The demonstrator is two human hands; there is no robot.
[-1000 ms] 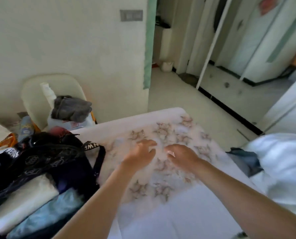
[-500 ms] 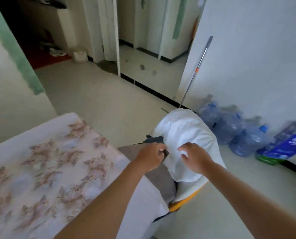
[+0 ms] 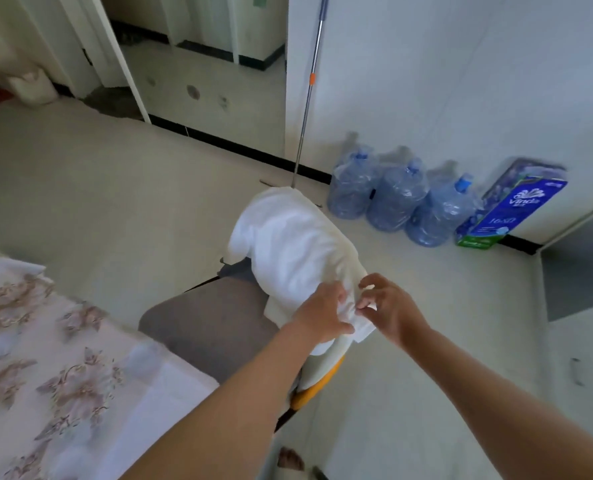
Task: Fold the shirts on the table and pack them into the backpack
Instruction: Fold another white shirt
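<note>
**White shirt gripped on the chair back**

A pale tiled floor (image 3: pixel 115 202) is seen across most of the view. At the lower left, the corner of the counter (image 3: pixel 46 375) is covered by a cloth printed with brown flowers. Just beside it, a chair (image 3: pixel 212 327) with a grey seat is placed, and an orange edge is shown below its back. The white shirt (image 3: pixel 288 244) is draped over the chair back, bunched and hanging down, well apart from the counter. Three blue water jugs (image 3: pixel 392 199) are lined up against the far wall, with a blue tissue pack (image 3: pixel 509 209) stood at their right and a metal pole (image 3: pixel 305 109) leaned at their left. The shirt's lower edge is gripped by the left hand (image 3: pixel 322 313), fingers curled into the cloth. The same edge is pinched by the right hand (image 3: pixel 392 306), and the two hands are held close together.
</note>
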